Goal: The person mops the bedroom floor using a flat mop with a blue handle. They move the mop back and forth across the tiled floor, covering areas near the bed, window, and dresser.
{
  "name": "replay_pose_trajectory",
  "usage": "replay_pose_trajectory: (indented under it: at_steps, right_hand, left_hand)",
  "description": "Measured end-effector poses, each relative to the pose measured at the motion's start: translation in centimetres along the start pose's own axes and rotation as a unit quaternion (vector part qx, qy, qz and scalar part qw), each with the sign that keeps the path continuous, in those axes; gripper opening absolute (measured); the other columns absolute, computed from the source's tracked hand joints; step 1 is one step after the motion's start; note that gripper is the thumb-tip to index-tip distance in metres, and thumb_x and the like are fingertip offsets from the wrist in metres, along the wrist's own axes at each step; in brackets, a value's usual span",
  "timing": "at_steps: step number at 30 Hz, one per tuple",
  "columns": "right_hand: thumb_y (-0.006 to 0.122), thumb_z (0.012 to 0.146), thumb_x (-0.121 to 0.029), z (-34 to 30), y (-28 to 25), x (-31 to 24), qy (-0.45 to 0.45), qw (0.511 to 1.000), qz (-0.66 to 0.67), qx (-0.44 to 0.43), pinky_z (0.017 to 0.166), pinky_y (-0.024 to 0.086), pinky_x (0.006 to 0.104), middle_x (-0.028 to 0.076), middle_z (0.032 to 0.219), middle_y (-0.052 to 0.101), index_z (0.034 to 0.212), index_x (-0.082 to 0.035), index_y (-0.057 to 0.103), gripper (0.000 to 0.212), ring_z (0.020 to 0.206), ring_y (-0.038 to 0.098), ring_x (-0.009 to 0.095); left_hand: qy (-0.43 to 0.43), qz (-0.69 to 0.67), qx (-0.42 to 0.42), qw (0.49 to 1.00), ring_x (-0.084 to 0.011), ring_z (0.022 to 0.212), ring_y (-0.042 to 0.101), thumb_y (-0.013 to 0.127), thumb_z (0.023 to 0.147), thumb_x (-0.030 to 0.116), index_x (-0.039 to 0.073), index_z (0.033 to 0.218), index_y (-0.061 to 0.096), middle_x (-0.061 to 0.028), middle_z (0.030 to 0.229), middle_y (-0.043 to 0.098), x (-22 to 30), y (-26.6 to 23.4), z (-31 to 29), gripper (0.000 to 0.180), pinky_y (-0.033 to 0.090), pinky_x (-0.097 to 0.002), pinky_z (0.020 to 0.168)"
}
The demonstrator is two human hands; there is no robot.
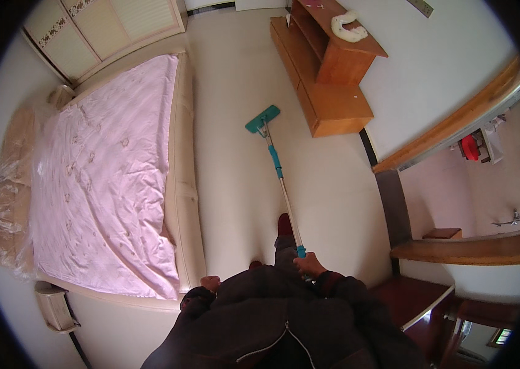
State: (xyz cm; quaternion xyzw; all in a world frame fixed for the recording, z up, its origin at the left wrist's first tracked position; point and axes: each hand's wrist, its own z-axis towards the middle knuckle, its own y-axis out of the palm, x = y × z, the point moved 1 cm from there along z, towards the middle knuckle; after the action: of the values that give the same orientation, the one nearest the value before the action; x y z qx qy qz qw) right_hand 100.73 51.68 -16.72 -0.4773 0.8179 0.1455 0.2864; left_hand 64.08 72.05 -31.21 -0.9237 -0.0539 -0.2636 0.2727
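Note:
A flat mop (276, 161) with a green-teal rectangular head stretches ahead of me over the pale floor. Its long metal pole has a teal sleeve midway and a teal grip at the near end. My right hand (310, 265) is closed around that near end, in front of my body. The mop head (263, 119) rests on the floor, tilted, between the bed and the wooden cabinet. My left hand (211, 283) hangs by my left side with its fingers curled, and I see nothing in it. The bed's near corner is closest to it.
A bed (186, 154) with a pink sheet stands left. A stepped wooden cabinet (337, 111) holding a white ring-shaped object (347, 31) stands ahead right. A doorway with wooden frame (457, 117) opens right. Dark red furniture (411, 301) is near right; a wardrobe (103, 31) is far left.

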Motion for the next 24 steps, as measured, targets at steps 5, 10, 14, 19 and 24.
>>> replay_pose_trajectory:
  at_steps: [5, 10, 14, 19, 24]
  right_hand:
    - [0.061, 0.072, -0.016, 5.4, -3.7, -5.1, 0.015, 1.000, -0.011, 0.017, 0.037, 0.039, 0.0325, 0.004, 0.053, 0.047, 0.059, -0.003, 0.050, 0.021, 0.044, 0.050, 0.015]
    - [0.058, 0.071, -0.017, 11.9, -8.4, -8.6, -0.140, 0.978, -0.147, -0.043, 0.042, 0.041, 0.0348, 0.006, 0.053, 0.049, 0.060, 0.001, 0.051, 0.022, 0.047, 0.052, 0.017]
    - [0.058, 0.071, -0.019, 15.1, -10.9, -11.1, -0.134, 0.977, -0.167, -0.021, 0.043, 0.041, 0.0354, 0.007, 0.053, 0.050, 0.061, 0.003, 0.052, 0.024, 0.049, 0.054, 0.018]
    - [0.058, 0.073, -0.018, 17.5, -12.0, -16.3, 0.014, 0.997, -0.075, -0.012, 0.039, 0.037, 0.0339, 0.004, 0.050, 0.047, 0.058, -0.001, 0.049, 0.024, 0.043, 0.049, 0.017]
    - [0.059, 0.074, -0.013, 21.6, -12.5, -22.1, 0.092, 0.992, 0.031, -0.086, 0.036, 0.032, 0.0301, 0.001, 0.050, 0.045, 0.058, -0.008, 0.044, 0.023, 0.040, 0.044, 0.013]
  left_hand:
    - [0.168, 0.257, 0.005, 0.952, -0.0287, 0.071, 0.062, 0.051, 0.076, 0.033, 0.013, 0.074, 0.063, -0.0079, 0.075, 0.063, 7.3, -2.7, 5.1, 0.023, 0.048, -0.0441, 0.055]
    - [0.172, 0.363, -0.022, 0.916, -0.0279, 0.071, 0.063, 0.053, 0.076, 0.035, 0.013, 0.074, 0.063, -0.0075, 0.075, 0.064, 15.1, -2.7, 10.6, 0.025, 0.050, -0.0404, 0.059]
    - [0.181, -0.030, 0.017, 0.983, -0.0129, 0.065, 0.062, 0.068, 0.073, 0.036, 0.002, 0.081, 0.069, -0.0098, 0.072, 0.067, 17.1, -1.5, 13.6, 0.035, 0.050, -0.0284, 0.062]
    - [0.195, 0.102, -0.007, 0.975, -0.0285, 0.069, 0.063, 0.049, 0.084, 0.033, 0.018, 0.093, 0.063, -0.0109, 0.075, 0.064, 18.7, -1.9, 16.7, 0.022, 0.051, -0.0406, 0.062]
    - [0.057, -0.047, 0.002, 0.997, -0.0216, 0.071, 0.064, 0.061, 0.073, 0.054, 0.001, 0.079, 0.069, -0.0136, 0.075, 0.066, 21.5, -3.6, 21.3, 0.054, 0.050, -0.0330, 0.067]
